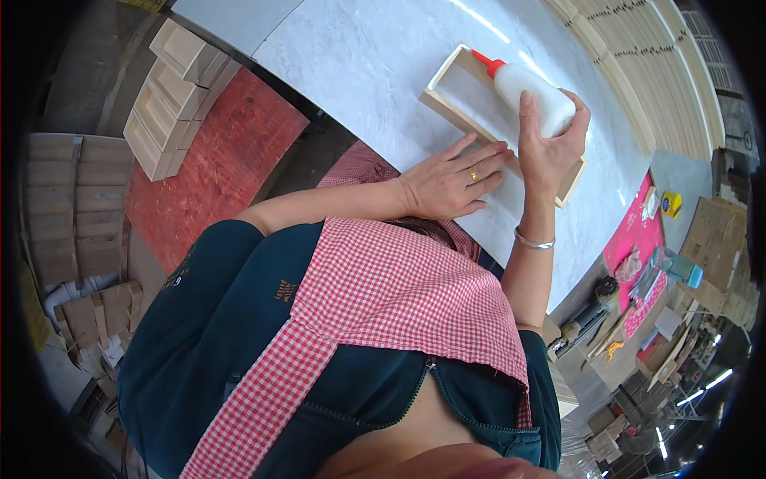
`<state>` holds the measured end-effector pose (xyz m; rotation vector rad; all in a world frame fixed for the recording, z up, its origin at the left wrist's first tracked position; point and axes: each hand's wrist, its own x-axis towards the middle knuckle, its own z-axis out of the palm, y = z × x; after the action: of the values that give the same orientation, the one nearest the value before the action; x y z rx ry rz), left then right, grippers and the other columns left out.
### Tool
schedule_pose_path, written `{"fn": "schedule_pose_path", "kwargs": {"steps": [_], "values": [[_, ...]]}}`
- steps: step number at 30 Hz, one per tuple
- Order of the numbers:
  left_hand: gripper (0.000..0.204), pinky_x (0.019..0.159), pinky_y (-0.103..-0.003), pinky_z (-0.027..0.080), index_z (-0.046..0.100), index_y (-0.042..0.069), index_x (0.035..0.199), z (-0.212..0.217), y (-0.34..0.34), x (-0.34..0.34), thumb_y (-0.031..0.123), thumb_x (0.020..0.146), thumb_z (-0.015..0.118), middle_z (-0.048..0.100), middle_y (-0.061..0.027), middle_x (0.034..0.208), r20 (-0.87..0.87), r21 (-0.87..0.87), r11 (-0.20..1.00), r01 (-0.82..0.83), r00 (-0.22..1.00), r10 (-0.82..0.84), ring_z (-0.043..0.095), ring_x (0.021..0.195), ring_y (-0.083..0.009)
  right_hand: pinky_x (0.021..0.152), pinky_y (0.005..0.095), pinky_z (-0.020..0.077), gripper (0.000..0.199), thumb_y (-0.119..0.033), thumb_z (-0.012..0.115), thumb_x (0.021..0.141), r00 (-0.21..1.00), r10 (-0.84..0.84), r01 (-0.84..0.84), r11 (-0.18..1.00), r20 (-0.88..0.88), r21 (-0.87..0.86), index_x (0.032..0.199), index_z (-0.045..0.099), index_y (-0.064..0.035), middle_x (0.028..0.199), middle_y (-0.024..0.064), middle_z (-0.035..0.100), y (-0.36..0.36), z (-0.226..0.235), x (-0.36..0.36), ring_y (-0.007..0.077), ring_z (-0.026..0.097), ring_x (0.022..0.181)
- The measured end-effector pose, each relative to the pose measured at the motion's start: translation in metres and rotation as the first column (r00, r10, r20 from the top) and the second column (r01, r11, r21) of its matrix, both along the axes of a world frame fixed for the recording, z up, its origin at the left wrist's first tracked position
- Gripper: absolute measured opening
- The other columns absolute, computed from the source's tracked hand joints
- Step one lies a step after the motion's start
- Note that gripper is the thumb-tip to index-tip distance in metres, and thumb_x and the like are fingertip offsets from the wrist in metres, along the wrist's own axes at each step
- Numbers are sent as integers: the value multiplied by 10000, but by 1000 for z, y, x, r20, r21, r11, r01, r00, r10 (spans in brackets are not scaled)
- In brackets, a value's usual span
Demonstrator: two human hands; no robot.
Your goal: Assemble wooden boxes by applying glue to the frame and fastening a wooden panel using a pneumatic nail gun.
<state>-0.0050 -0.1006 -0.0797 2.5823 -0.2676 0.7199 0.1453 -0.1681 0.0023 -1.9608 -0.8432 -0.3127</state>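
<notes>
The pale marble-look bench (pixel 359 56) is lying under both hands. On it, a shallow wooden box frame (pixel 447 80) is resting beneath the hands. The left hand (pixel 447 182) is lying flat with fingers spread, pressing on the frame's near rail. Just beside it, the right hand (pixel 550 144) is closing around a white glue bottle (pixel 531 94), whose red nozzle is pointing away over the frame.
</notes>
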Motion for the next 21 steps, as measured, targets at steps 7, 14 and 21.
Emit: {"fn": "schedule_pose_path", "kwargs": {"steps": [7,14,21], "values": [[473,1201,-544,243,586,25,1285,1,-4,2,290,900,659,400,-183,1564,-19,-48,999,15,1000,-16,320,1490,-313,737,343,544,479,-226,826,809,995,-97,97,995,12,-17,1157,570,-17,996,146,665,-37,2,7,255,667,822],[480,1209,-540,230,582,23,1286,8,-18,12,287,893,665,390,-185,1569,-45,0,1000,25,999,-25,314,1494,-318,740,344,548,471,-238,826,818,978,-209,209,978,13,-21,1151,576,-18,982,146,672,-96,6,18,254,666,831],[474,1215,-527,212,586,10,1262,6,-21,14,292,888,660,370,-186,1582,-65,19,1000,17,998,-16,294,1502,-317,748,347,554,466,-244,823,827,945,-326,327,945,31,-31,1147,578,-10,978,153,674,-143,7,24,255,664,836]]}}
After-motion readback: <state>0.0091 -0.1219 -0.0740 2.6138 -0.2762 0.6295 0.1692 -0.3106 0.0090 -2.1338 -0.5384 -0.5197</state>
